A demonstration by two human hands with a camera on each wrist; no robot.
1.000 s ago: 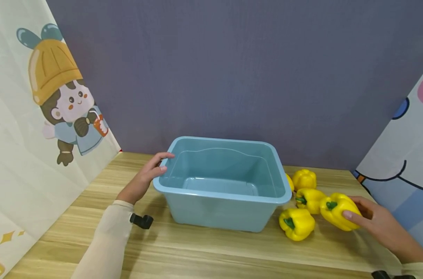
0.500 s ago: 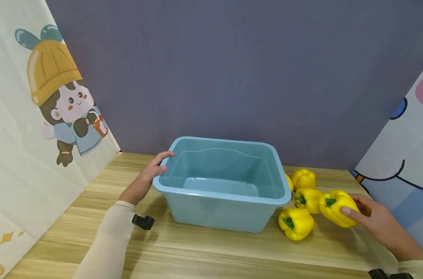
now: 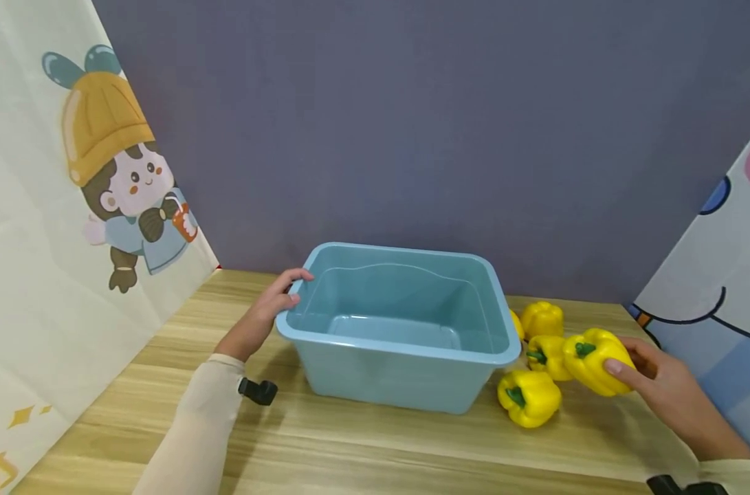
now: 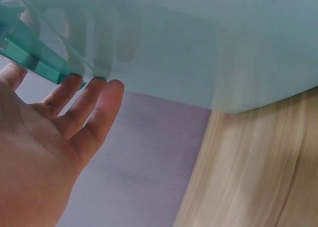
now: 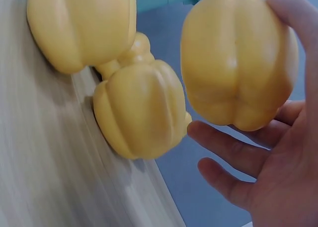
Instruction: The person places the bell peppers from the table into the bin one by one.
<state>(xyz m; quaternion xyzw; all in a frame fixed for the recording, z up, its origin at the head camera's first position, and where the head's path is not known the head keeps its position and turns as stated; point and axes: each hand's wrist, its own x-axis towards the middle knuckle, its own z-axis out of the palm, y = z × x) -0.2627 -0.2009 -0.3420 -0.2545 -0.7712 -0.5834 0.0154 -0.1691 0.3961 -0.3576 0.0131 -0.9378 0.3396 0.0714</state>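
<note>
A light blue plastic bin point(image 3: 387, 371) stands in the middle of the wooden table. My left hand point(image 3: 263, 313) holds its left rim, thumb and index finger over the edge; in the left wrist view other fingertips point(image 4: 113, 90) touch the outer wall under the rim. To the right of the bin, my right hand point(image 3: 668, 388) grips a yellow bell pepper point(image 3: 597, 361) between thumb and fingers, raised above the table with its green stem facing the bin. In the right wrist view the held pepper point(image 5: 236, 58) hangs clear of the others.
Several more yellow bell peppers lie right of the bin: one in front point(image 3: 529, 399), one behind the held pepper point(image 3: 548, 357), one farther back point(image 3: 542, 320), and another partly hidden by the bin. A grey panel point(image 3: 412, 124) closes off the back; printed cloths hang at both sides.
My right hand has lifted the bell pepper a little higher and slightly to the left. The left hand keeps its place on the bin's rim; the head view has shifted slightly.
</note>
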